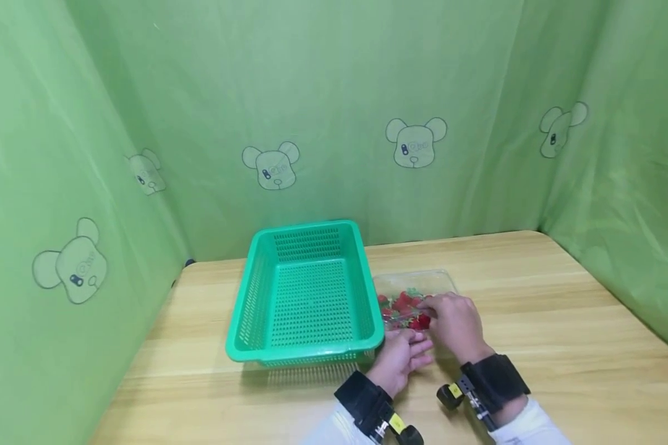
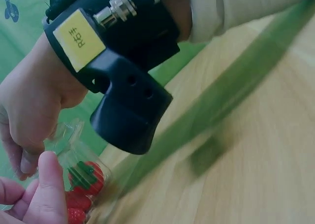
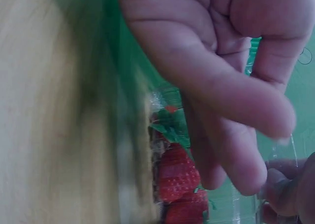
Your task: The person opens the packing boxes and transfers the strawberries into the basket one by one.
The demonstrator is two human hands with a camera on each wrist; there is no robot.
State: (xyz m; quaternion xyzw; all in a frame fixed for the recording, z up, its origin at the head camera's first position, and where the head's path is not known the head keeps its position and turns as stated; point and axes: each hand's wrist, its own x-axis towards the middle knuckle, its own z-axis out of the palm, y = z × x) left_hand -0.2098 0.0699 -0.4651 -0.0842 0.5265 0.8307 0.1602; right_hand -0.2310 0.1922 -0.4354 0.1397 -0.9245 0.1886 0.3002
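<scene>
A clear plastic box [image 1: 414, 281] of red strawberries [image 1: 404, 302] with green leaves sits on the table. Thumb and fingers of my right hand [image 1: 458, 322] pinch clear plastic at the near edge of the box; in the right wrist view their tips [image 3: 290, 190] show at lower right. My left hand [image 1: 399, 360] lies at the front of the box, palm up, its fingers stretched out and spread. Close up, those left fingers [image 3: 231, 86] pass in front of the strawberries [image 3: 178, 174]. Whether the left thumb touches the plastic is hard to tell.
A green perforated basket [image 1: 306, 355] stands left of the box, right beside it, with nothing in it. Both wrists wear black straps with cameras [image 1: 449, 397]. Green printed cloth [image 1: 334, 74] surrounds the wooden table [image 1: 562, 296] at the back and sides.
</scene>
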